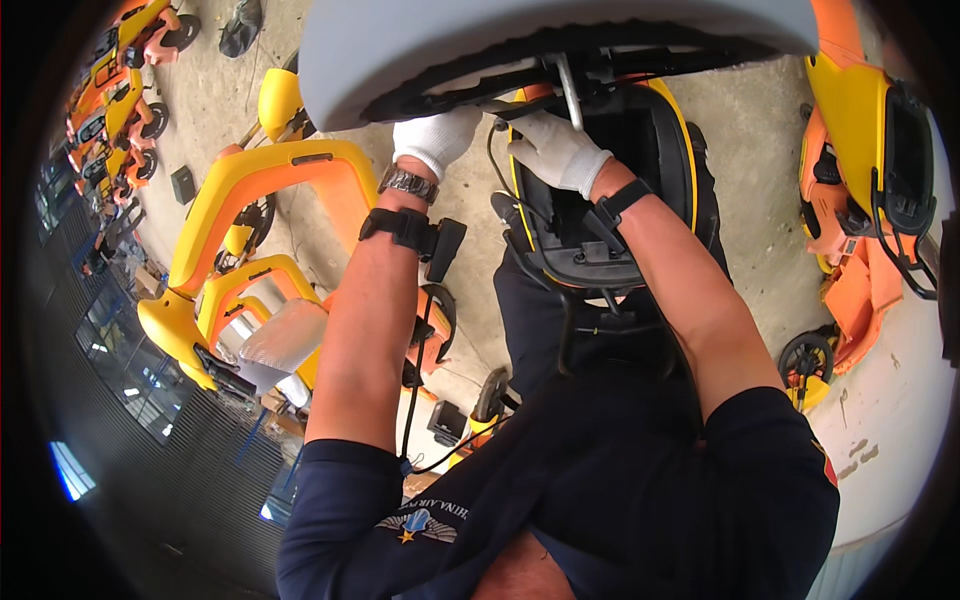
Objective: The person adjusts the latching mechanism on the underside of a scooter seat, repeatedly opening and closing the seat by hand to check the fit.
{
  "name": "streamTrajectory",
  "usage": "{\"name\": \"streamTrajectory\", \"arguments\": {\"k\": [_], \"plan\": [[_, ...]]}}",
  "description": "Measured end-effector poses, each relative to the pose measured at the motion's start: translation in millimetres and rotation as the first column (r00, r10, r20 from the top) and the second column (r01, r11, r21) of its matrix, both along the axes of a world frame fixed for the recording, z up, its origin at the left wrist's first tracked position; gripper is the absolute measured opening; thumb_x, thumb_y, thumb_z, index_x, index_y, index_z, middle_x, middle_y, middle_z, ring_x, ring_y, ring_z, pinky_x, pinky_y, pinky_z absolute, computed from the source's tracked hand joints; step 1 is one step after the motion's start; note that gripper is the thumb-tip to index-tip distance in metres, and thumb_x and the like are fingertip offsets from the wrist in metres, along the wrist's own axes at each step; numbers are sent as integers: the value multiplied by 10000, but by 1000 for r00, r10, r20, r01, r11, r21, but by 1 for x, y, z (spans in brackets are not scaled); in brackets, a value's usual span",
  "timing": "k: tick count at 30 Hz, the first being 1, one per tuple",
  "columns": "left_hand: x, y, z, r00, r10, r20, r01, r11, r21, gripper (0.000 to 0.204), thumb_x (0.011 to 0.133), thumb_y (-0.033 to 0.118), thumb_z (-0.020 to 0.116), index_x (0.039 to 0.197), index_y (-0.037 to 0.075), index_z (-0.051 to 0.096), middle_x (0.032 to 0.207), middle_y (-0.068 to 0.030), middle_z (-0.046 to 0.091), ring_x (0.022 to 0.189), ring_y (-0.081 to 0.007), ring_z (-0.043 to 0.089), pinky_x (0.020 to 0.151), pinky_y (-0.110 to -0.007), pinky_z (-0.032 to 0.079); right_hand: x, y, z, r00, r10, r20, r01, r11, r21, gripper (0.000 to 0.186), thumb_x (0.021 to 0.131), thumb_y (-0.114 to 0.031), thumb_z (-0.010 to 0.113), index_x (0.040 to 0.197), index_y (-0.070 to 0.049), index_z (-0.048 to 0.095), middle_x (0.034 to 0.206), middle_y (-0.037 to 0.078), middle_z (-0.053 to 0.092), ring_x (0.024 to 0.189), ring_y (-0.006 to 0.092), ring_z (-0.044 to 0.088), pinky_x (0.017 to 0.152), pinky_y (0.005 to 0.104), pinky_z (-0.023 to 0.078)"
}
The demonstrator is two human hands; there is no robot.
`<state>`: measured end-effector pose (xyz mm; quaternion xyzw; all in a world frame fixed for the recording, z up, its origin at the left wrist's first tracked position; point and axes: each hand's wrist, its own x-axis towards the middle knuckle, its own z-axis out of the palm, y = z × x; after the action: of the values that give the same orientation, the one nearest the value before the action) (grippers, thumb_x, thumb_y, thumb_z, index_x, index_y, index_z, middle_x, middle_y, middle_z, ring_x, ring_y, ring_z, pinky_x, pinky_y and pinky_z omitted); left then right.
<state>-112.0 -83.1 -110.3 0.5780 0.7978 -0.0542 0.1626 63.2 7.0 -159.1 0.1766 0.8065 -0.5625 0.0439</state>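
1. Because the grey cover (520,20) juts across the top of my view, its far part is cut off and much behind its dark lower edge is hidden.
2. It stands tilted up over a black compartment (650,140) trimmed in yellow, in front of the person; shadow makes the interior hard to read.
3. A pale metal rod (570,92) comes down from the cover's underside; I can't make out its lower end behind the right hand (555,152).
4. The left hand (438,138), white-gloved, reaches up to the cover's lower edge. Its fingers are out of sight, so I can't tell whether they are spread or gripping.
5. The right hand, gloved likewise, shows its back, fingers close together and pointing left (the tips get lost beside a thin black cable (493,150)). I can't tell whether it holds anything.
6. Both forearms stretch forward, the left nearly straight, the right slanting inward across the compartment's side. Black straps circle both, and a metal watch (408,183) sits on the left wrist.
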Motion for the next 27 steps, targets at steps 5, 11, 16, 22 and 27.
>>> {"name": "streamTrajectory", "arguments": {"k": [5,11,16,22,27], "plan": [[3,3,-1,1000,-11,7,11,1000,27,164,766,240,593,834,141,705,837,-49,684,793,-247,642,711,-370,501,1,5,2,997,55,58,-63,988,144,395,868,-277,487,1234,-132,516,1069,174,601,988,332,575,872,406,467],[-1,-1,-8,952,178,251,-185,983,2,311,877,381,542,840,97,665,589,-16,622,466,-105,582,454,-241,468,-10,10,25,974,132,186,-170,963,209,407,890,-283,440,1291,-228,488,1025,129,649,876,320,633,809,434,497],[3,-13,-11,979,74,189,-97,989,114,332,871,403,549,810,97,664,548,-7,610,497,-124,599,515,-271,488,-16,12,32,963,114,242,-151,979,138,417,868,-268,447,1278,-235,511,1104,115,625,958,302,614,836,408,493],[11,-18,-26,967,205,150,-189,976,-110,328,884,349,527,1018,56,589,964,-72,620,908,-222,582,785,-338,466,-4,7,5,977,-206,55,205,836,-510,345,834,-214,460,1139,-129,598,1008,135,649,896,308,617,791,400,497],[16,-3,-2,765,474,437,-426,880,-209,280,866,308,545,964,51,600,763,-63,635,642,-162,594,560,-332,487,-20,25,3,977,150,154,-158,987,40,355,805,-261,500,1094,-82,602,904,187,661,868,349,629,770,404,497]]}}
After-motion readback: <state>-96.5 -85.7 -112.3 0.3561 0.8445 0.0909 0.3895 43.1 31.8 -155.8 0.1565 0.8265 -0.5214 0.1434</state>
